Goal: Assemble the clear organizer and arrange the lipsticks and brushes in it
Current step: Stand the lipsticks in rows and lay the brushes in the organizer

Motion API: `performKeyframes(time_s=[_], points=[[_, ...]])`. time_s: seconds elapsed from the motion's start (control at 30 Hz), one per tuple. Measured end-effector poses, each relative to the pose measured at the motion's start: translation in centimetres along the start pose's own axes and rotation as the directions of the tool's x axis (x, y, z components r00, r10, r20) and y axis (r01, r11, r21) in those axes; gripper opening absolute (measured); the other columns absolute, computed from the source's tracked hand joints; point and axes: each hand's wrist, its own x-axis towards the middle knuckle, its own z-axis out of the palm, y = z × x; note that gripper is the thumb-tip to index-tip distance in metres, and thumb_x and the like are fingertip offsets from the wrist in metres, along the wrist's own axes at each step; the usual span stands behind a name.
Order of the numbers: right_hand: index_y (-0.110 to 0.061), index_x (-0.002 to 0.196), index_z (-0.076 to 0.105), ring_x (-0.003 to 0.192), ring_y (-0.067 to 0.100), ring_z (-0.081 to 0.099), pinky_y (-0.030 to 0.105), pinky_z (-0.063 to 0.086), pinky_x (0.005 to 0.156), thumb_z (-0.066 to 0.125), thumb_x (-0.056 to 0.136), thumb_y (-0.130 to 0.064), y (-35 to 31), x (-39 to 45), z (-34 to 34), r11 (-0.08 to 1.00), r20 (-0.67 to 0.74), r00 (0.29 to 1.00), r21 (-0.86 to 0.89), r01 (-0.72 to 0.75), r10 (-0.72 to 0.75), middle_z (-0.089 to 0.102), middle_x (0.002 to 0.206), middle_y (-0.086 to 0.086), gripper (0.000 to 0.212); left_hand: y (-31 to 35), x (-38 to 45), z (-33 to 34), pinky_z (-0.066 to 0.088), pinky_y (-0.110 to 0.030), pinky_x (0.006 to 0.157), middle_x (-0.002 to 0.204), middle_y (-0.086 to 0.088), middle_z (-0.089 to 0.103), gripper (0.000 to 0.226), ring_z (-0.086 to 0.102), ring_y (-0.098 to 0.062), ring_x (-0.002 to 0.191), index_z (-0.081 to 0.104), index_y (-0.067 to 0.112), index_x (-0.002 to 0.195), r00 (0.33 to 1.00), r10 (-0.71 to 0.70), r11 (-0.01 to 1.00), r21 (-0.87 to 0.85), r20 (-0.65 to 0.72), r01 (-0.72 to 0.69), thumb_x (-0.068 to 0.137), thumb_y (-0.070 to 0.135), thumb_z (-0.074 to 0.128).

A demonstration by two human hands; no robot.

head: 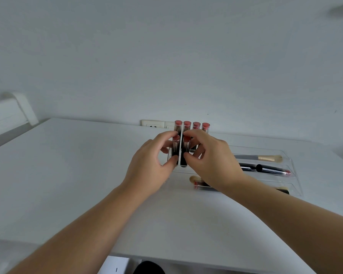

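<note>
The left hand (151, 165) pinches one lipstick (175, 150) and the right hand (210, 157) pinches its neighbour (186, 151), both upright in the clear organizer (289, 162) on the white table (67, 175). The tubes look light, rigid and smooth, so gripping mid-barrel seems best. The acrylic walls are probably slippery and brittle.

No legible text, brand, number or sign appears anywhere. The lipsticks (176, 148) carry faint markings on their dark barrels, too blurred to read. The wall socket (152, 124) shows only unreadable marks.
</note>
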Motion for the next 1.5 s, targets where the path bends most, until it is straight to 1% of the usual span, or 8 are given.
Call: performKeyframes(time_s=[0.13,0.47,0.67,1.03,1.2,1.27,1.4,1.5], points=[[-0.034,0.12,0.06,0.073,0.007,0.063,0.025,0.053,0.069,0.065,0.086,-0.017,0.14,-0.14,-0.02,1.0,-0.014,1.0,0.009,0.0,0.0,0.067,0.091,-0.013,0.039,0.01,-0.02,0.04,0.041,-0.017,0.077,0.109,0.012,0.069,0.059,0.06,-0.001,0.097,0.05,0.044,0.133,1.0,0.001,1.0,0.0,0.0,-0.001,0.085,0.02,0.075],[-0.038,0.12,0.057,0.071,0.008,0.064,0.033,0.056,0.07,0.066,0.085,-0.018,0.12,-0.16,0.01,1.0,-0.021,1.0,0.016,-0.003,0.003,0.068,0.091,-0.013,0.041,0.12,-0.02,0.0,0.041,-0.016,0.078,0.109,0.013,0.069,0.061,0.06,-0.002,0.099,0.051,0.043,0.135,1.0,0.004,1.0,0.004,-0.006,-0.004,0.085,0.019,0.076],[-0.04,0.117,0.057,0.071,0.008,0.063,0.032,0.056,0.069,0.066,0.084,-0.017,0.17,-0.19,0.09,1.0,-0.039,0.999,0.018,0.007,-0.007,0.068,0.089,-0.014,0.041,0.2,-0.03,-0.08,0.04,-0.014,0.077,0.11,0.013,0.069,0.062,0.061,-0.003,0.1,0.05,0.041,0.136,1.0,0.004,1.0,-0.003,-0.004,-0.004,0.084,0.018,0.075],[-0.035,0.121,0.06,0.072,0.009,0.064,0.029,0.054,0.069,0.067,0.085,-0.016,0.21,-0.21,0.25,0.999,-0.04,0.999,0.032,0.004,-0.003,0.069,0.089,-0.013,0.041,0.14,0.02,0.02,0.04,-0.016,0.076,0.109,0.01,0.068,0.062,0.059,-0.003,0.096,0.051,0.041,0.139,1.0,-0.001,1.0,0.023,0.003,0.001,0.086,0.02,0.075],[-0.043,0.116,0.056,0.071,0.008,0.065,0.033,0.056,0.069,0.067,0.085,-0.017,0.28,-0.42,0.21,0.999,-0.043,0.999,0.052,-0.009,0.011,0.067,0.088,-0.02,0.042,0.12,0.02,0.02,0.041,-0.016,0.076,0.107,0.012,0.068,0.06,0.059,-0.002,0.096,0.052,0.042,0.137,1.0,-0.003,1.0,0.027,0.001,0.003,0.085,0.021,0.075],[-0.044,0.117,0.052,0.07,0.009,0.065,0.034,0.057,0.068,0.066,0.085,-0.017,0.26,-0.47,0.23,0.999,-0.045,0.999,0.048,0.0,0.002,0.068,0.088,-0.02,0.044,0.11,0.01,0.02,0.04,-0.015,0.076,0.107,0.012,0.068,0.06,0.059,-0.002,0.096,0.053,0.041,0.136,1.0,-0.001,1.0,0.024,-0.004,0.001,0.084,0.02,0.075],[-0.047,0.117,0.048,0.069,0.008,0.065,0.034,0.057,0.067,0.066,0.085,-0.018,0.2,-0.46,0.23,0.999,-0.043,0.999,0.037,0.009,-0.007,0.068,0.087,-0.017,0.047,0.09,0.0,0.02,0.041,-0.016,0.077,0.106,0.012,0.068,0.059,0.059,-0.002,0.096,0.054,0.041,0.135,1.0,-0.004,1.0,0.021,-0.008,0.004,0.084,0.019,0.075],[-0.048,0.119,0.045,0.07,0.007,0.065,0.032,0.057,0.067,0.066,0.085,-0.018,0.2,-0.43,0.24,1.0,-0.04,0.999,0.029,0.008,-0.007,0.066,0.088,-0.022,0.05,0.08,0.03,0.04,0.042,-0.018,0.076,0.106,0.011,0.068,0.06,0.059,-0.003,0.096,0.054,0.041,0.135,1.0,-0.005,1.0,0.018,-0.009,0.005,0.084,0.02,0.076]])
